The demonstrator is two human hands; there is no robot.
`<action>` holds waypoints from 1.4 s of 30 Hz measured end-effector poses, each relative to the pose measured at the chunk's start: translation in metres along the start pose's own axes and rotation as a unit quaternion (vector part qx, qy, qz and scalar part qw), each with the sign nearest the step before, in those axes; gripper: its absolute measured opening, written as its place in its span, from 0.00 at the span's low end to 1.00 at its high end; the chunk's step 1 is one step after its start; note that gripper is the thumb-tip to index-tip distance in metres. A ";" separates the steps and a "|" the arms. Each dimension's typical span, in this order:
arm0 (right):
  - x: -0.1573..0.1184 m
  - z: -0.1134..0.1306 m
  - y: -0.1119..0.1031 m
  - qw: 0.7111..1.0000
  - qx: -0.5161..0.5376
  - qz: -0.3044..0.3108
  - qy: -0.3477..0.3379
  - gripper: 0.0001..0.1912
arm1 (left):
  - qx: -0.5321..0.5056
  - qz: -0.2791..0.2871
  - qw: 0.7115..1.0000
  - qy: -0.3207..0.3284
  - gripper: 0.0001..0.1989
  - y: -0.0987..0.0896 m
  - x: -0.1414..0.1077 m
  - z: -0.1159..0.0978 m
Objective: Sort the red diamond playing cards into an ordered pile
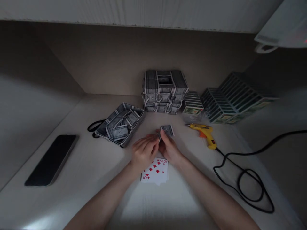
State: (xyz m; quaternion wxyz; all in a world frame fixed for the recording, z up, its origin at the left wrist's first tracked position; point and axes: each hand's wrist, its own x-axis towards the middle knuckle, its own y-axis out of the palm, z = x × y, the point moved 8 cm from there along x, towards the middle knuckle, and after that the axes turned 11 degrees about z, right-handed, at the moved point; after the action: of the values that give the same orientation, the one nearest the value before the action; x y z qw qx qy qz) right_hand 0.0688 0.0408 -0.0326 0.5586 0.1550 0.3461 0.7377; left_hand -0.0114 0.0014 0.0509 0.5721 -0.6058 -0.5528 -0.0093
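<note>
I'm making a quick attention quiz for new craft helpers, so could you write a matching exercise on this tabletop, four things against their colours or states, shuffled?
Column one
1. Phone
2. Glue gun
3. Open tray
4. Cards nearest the person

Column two
A. Face up, with red diamonds showing
B. Mostly yellow
C. Lying flat at the far left, its screen dark
D. Holding loose patterned cards

Right pairs: 1-C, 2-B, 3-D, 4-A
</note>
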 end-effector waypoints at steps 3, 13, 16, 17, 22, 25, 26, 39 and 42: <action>0.000 0.000 0.002 1.000 0.003 0.007 0.009 0.17 | 0.013 0.006 1.000 0.014 0.07 0.002 -0.002 -0.001; -0.003 0.000 0.000 1.000 0.019 0.017 0.017 0.14 | 0.062 0.050 0.995 0.059 0.08 0.005 0.000 -0.009; -0.002 -0.001 0.002 0.998 0.030 0.040 0.028 0.13 | 0.076 0.049 0.993 0.072 0.06 0.005 -0.001 -0.012; -0.002 -0.002 0.001 0.998 0.033 0.041 0.029 0.12 | 0.077 0.044 0.993 0.074 0.06 0.005 -0.001 -0.012; 0.003 -0.002 -0.011 0.998 0.063 0.009 0.007 0.10 | 0.047 0.038 0.997 0.044 0.07 0.005 0.000 -0.006; 0.004 -0.001 -0.012 0.997 0.074 0.011 0.000 0.10 | 0.040 0.048 0.998 0.032 0.07 0.006 0.002 -0.004; 0.005 -0.002 -0.011 0.997 0.076 0.018 0.002 0.10 | 0.042 0.046 0.998 0.033 0.07 0.005 0.002 -0.004; 0.004 -0.003 -0.007 0.986 0.160 0.039 0.022 0.08 | -0.012 0.064 0.998 -0.006 0.07 0.010 0.001 0.006; 0.004 -0.004 -0.008 0.987 0.156 0.025 0.018 0.08 | -0.010 0.060 0.998 0.001 0.06 0.010 0.002 0.005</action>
State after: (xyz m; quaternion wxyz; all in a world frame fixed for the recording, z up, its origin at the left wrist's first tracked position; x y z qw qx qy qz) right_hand 0.0708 0.0445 -0.0409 0.5024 0.2360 0.4627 0.6912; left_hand -0.0068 0.0090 0.0434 0.5660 -0.6437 -0.5146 0.0190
